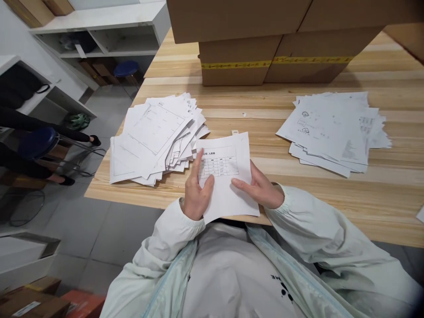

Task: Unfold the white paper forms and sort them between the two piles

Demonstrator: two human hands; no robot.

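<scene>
Between my two hands is a white paper sheet (225, 194) with a printed table in its upper half; whether more sheets lie under it I cannot tell. My left hand (198, 190) grips the left edge, its thumb on the front and its index finger along the side. At the right edge, my right hand (260, 185) has its thumb on the front, the other fingers mostly hidden behind. A messy paper pile (155, 137) lies just left of the sheet. Farther off to the right is a second paper pile (334, 128), also with uneven edges.
Large cardboard boxes (238, 66) with yellow tape stand stacked at the back of the wooden table (245, 101). Left of the table are white shelves (99, 20), blue stools (38, 141) and a seated person's legs. More boxes (33, 304) sit on the floor at lower left.
</scene>
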